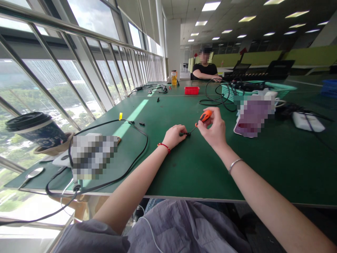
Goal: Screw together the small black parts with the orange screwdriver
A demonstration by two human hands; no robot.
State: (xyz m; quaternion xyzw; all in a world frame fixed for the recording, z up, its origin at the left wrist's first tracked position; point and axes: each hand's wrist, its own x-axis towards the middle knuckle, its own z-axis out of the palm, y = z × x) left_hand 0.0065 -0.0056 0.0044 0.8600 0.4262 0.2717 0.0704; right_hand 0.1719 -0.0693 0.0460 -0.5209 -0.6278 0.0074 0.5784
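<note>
At the table [168, 172], the left hand [175, 136] pinches a black part [187, 134]; the right hand [215, 127] grips a screwdriver [205, 115], fingers closed, tip at the part. Work appears under way; what remains cannot be told.

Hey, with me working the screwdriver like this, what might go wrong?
The orange screwdriver in your right hand could slip off the small black part and jab your left hand, whose fingers are right there. Also, the black cable loops close to your left forearm and hangs past the table edge, so it might get snagged.
</note>
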